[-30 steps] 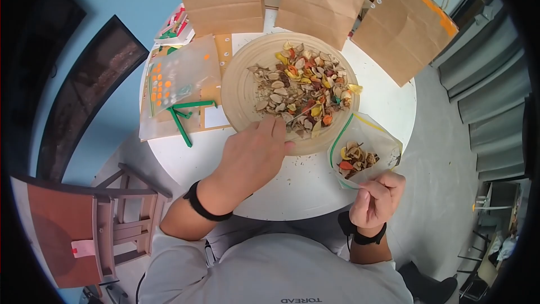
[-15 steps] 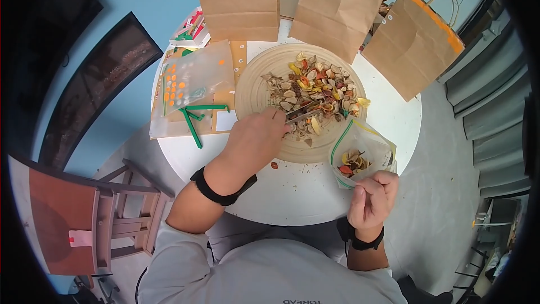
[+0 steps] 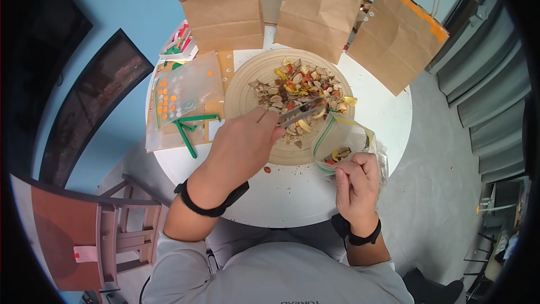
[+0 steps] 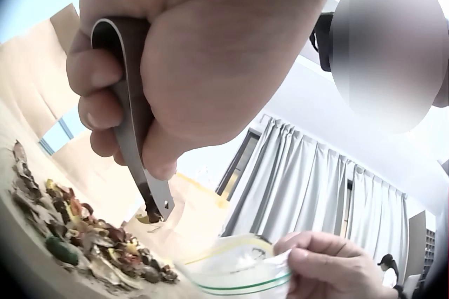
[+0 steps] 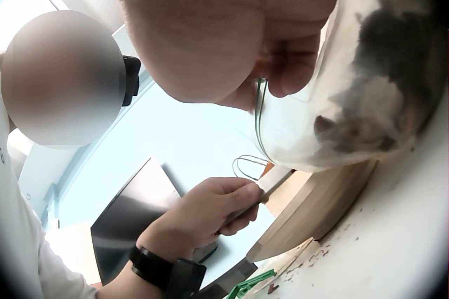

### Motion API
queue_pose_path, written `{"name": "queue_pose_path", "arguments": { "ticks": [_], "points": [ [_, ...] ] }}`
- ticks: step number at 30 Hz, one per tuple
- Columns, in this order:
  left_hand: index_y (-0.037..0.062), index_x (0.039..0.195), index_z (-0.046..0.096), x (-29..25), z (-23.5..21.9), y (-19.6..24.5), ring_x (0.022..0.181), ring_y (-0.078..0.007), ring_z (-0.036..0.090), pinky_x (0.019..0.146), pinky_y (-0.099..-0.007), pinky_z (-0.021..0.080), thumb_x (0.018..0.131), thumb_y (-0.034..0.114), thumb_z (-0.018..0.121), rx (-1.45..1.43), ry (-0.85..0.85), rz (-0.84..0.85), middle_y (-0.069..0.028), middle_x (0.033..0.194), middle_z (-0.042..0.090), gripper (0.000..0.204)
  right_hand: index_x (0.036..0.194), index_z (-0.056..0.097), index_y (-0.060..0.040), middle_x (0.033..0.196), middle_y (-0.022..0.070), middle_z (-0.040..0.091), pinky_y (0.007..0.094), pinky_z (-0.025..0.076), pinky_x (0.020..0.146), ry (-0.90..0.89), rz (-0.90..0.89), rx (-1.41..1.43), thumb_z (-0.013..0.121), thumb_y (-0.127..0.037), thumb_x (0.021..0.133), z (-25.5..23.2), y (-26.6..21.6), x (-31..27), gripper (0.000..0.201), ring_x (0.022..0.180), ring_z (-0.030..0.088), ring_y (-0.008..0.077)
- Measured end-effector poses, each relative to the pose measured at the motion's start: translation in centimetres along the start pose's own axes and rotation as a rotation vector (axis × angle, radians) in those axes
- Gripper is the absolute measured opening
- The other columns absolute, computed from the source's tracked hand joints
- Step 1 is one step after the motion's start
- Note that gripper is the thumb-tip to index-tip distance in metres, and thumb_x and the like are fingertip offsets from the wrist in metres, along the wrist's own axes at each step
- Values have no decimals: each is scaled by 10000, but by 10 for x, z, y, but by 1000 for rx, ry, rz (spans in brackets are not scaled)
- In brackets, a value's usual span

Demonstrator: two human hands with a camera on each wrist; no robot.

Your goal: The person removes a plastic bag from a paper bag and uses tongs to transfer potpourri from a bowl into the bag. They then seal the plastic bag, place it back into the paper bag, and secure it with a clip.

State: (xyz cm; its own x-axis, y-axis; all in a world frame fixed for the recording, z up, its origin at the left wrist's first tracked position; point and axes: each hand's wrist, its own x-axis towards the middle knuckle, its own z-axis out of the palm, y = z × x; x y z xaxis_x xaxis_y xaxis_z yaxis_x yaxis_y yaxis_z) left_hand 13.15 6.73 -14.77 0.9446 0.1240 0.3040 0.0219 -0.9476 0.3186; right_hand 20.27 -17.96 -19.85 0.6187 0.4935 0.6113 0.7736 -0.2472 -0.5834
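My left hand [image 3: 242, 141] grips a pair of metal tongs [image 4: 132, 131], bent in a U at the back. Dried pieces [image 4: 149, 216] are caught between the tong tips, which are above the right part of a round wooden plate [image 3: 239, 87], close to the bag's mouth. A heap of dried petals and pods [image 3: 274, 91], brown, yellow and orange, lies on that plate. With thumb and curled fingers, my right hand [image 3: 360, 183] pinches the near edge of a clear zip bag [image 3: 350, 129] with a green seal line. Some dried pieces [image 3: 338, 155] are inside the open bag.
Three brown paper bags, one in the middle [image 3: 318, 17], stand behind the plate. To the left lie a plastic sleeve with orange dots [image 3: 194, 81] and green clip strips [image 3: 197, 118]. A small reddish piece [image 3: 267, 169] and crumbs lie by the plate's near edge.
The tongs have come up from the heap and moved right toward the bag, carrying dried pieces. My right hand keeps its pinch on the bag, which has tilted. The head view has shifted slightly.
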Motion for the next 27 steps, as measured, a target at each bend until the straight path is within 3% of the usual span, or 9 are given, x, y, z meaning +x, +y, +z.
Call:
{"name": "queue_pose_path", "arguments": {
  "ticks": [8, 14, 18, 27],
  "points": [
    [25, 1143, 636, -15, -1, 31, 853, -382, 686, 687, -466, 544, 930, 224, 765, -129, -117, 79, -165, 956, 655, 319, 988, 724, 15, 964, 133, 537, 336, 501, 708, 22, -35, 9, 741, 96, 855, 0, 2, -3, 156, 807, 575, 256],
    [-6, 1157, 665, -31, -18, -16, 853, -409, 691, 717, -496, 543, 933, 215, 764, 59, -18, -174, -181, 970, 677, 330, 982, 737, 10, 950, 122, 539, 321, 483, 667, 57, -41, -22, 741, 86, 849, -6, 7, -10, 153, 789, 567, 239],
    [-15, 1127, 676, -27, -9, -29, 879, -421, 698, 738, -500, 551, 955, 256, 746, 185, -97, -274, -189, 985, 689, 328, 978, 743, 6, 947, 115, 541, 313, 474, 657, 59, -35, -4, 741, 77, 852, -2, 7, -12, 145, 779, 562, 231],
    [16, 999, 662, 8, 18, -34, 904, -409, 704, 767, -499, 560, 988, 313, 693, 170, -197, -210, -173, 963, 686, 299, 960, 719, 3, 933, 111, 540, 329, 461, 695, 51, -18, -6, 714, 59, 867, -4, 8, -13, 109, 806, 550, 242]
  ]
}}
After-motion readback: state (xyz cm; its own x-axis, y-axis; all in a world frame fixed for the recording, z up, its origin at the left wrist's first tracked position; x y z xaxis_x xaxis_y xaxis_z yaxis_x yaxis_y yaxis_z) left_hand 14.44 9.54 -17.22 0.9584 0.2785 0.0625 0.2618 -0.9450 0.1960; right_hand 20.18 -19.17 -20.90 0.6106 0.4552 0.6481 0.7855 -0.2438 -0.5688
